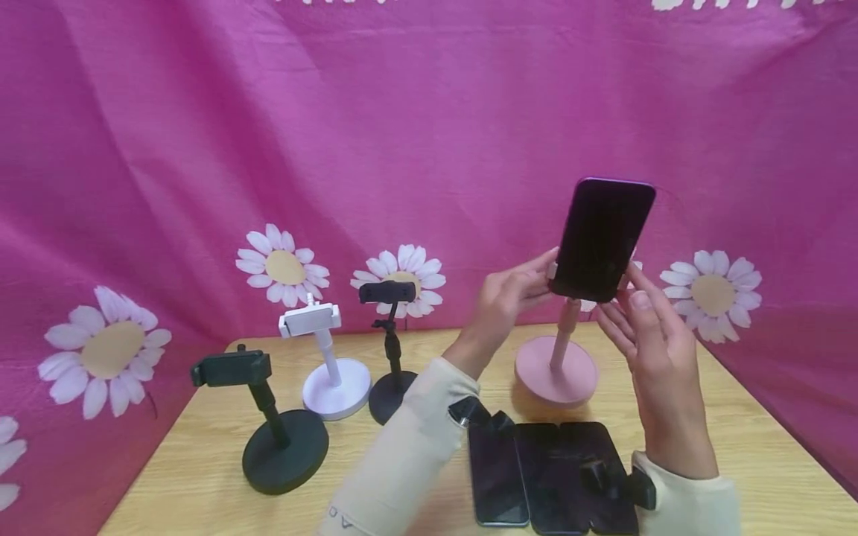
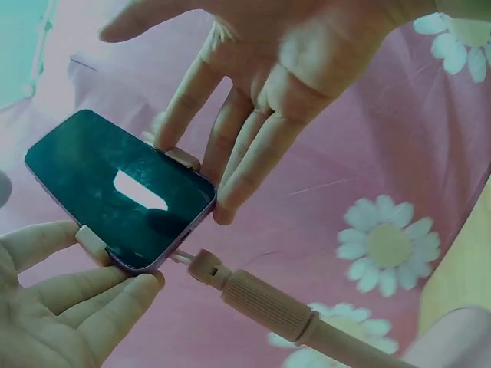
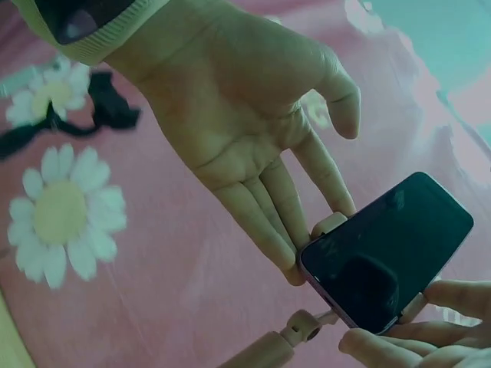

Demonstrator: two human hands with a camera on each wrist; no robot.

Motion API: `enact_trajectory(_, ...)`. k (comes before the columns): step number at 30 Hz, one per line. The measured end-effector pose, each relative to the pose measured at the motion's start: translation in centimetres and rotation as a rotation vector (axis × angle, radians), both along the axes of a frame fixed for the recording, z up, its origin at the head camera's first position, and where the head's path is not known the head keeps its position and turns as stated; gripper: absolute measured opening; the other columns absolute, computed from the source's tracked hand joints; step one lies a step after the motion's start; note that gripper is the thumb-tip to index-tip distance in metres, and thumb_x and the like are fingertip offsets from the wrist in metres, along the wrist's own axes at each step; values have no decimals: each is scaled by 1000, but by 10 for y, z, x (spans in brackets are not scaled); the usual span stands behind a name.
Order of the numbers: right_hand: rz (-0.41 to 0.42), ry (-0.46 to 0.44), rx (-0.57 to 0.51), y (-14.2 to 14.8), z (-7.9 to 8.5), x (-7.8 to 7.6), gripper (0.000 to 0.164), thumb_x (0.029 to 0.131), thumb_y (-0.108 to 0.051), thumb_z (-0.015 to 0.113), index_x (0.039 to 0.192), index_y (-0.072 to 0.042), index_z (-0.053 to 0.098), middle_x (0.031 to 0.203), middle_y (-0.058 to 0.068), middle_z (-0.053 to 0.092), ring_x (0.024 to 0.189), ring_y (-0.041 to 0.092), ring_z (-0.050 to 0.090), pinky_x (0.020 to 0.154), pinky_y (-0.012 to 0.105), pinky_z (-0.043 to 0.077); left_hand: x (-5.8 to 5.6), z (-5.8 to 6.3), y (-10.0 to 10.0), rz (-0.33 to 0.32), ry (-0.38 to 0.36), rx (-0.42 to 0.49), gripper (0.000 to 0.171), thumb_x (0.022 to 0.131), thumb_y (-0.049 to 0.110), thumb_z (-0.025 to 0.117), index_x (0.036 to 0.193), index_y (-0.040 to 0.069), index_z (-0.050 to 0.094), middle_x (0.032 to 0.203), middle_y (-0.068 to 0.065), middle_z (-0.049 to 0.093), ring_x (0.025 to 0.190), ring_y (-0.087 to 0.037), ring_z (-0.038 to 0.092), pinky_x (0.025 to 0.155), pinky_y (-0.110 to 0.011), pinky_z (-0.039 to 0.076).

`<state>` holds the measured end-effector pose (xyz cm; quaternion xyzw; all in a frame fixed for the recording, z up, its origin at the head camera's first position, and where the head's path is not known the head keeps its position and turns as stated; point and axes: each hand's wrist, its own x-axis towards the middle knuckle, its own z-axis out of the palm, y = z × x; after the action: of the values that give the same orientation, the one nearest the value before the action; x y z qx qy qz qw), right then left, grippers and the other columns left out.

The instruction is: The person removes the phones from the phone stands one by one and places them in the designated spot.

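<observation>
A smartphone (image 1: 603,238) with a dark screen and purple edge sits tilted in the clamp (image 2: 92,244) of a pink phone stand (image 1: 556,372). On its left side, my left hand (image 1: 503,301) touches the clamp and the phone's lower edge with nearly straight fingers. Opposite it, my right hand (image 1: 660,357) rests straight fingers against the other clamp arm (image 2: 182,159) and the phone's bottom corner. Both thumbs stand away from the phone, as the wrist views show. The back of the clamp is hidden behind the phone.
Left of my arms stand a black phone stand (image 1: 284,450), a white one (image 1: 335,387) and a thinner black one (image 1: 394,365), their holders without phones. Several dark phones (image 1: 497,476) lie side by side at the table's front. A pink flowered cloth (image 1: 429,134) hangs behind.
</observation>
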<state>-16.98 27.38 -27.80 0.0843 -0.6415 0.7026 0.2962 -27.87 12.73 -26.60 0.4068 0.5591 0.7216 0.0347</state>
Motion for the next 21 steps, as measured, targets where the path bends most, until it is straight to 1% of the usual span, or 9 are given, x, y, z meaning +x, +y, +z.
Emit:
enact_trajectory(3, 51, 9, 43, -14, 3, 2, 46, 102, -26, 45, 147, -20, 40, 152, 7, 37, 127, 24, 51, 93, 24, 44, 5, 3, -24, 63, 43, -20, 42, 99, 22, 39, 136, 10, 54, 130, -9, 60, 112, -20, 63, 93, -34, 50)
enact_trajectory(7, 139, 34, 107, -31, 6, 6, 46, 103, -21, 42, 149, -18, 37, 152, 9, 37, 127, 23, 51, 95, 26, 43, 16, 6, -57, 167, 137, -86, 42, 100, 24, 39, 136, 11, 54, 128, -8, 61, 108, -17, 65, 93, -31, 50)
enact_trajectory(10, 209, 61, 140, -42, 8, 8, 46, 103, -17, 40, 149, -16, 36, 150, 12, 39, 127, 24, 51, 95, 28, 43, 23, 7, -79, 226, 205, -113, 41, 100, 23, 39, 136, 11, 54, 125, -7, 63, 105, -16, 66, 94, -30, 49)
enact_trajectory(11, 229, 72, 145, -46, 9, 8, 46, 103, -15, 39, 149, -15, 37, 149, 13, 40, 127, 24, 51, 95, 28, 43, 26, 7, -85, 236, 215, -115, 41, 100, 22, 39, 136, 12, 54, 124, -6, 64, 105, -15, 66, 95, -30, 48)
enact_trajectory(12, 251, 85, 145, -49, 9, 9, 46, 103, -13, 39, 148, -14, 37, 149, 14, 40, 126, 25, 51, 96, 29, 43, 28, 6, -92, 248, 223, -119, 40, 100, 22, 39, 136, 12, 55, 124, -6, 64, 105, -15, 66, 95, -30, 48)
enact_trajectory(16, 321, 105, 177, -64, 8, 12, 46, 102, -8, 35, 148, -11, 38, 147, 16, 42, 126, 28, 51, 97, 32, 44, 38, 4, -118, 254, 240, -111, 41, 100, 20, 38, 136, 9, 54, 125, -7, 63, 106, -18, 66, 94, -33, 49)
enact_trajectory(19, 356, 100, 210, -73, 7, 15, 46, 102, -6, 34, 148, -9, 37, 145, 19, 44, 126, 31, 51, 96, 35, 45, 46, 2, -137, 263, 229, -119, 41, 100, 20, 38, 136, 7, 54, 127, -8, 62, 106, -21, 66, 90, -36, 51)
enact_trajectory(21, 376, 81, 222, -78, 6, 16, 46, 102, -5, 35, 148, -9, 38, 143, 19, 46, 125, 32, 52, 95, 37, 46, 52, 1, -150, 288, 215, -142, 41, 100, 20, 38, 135, 8, 55, 127, -7, 62, 105, -20, 66, 88, -36, 52)
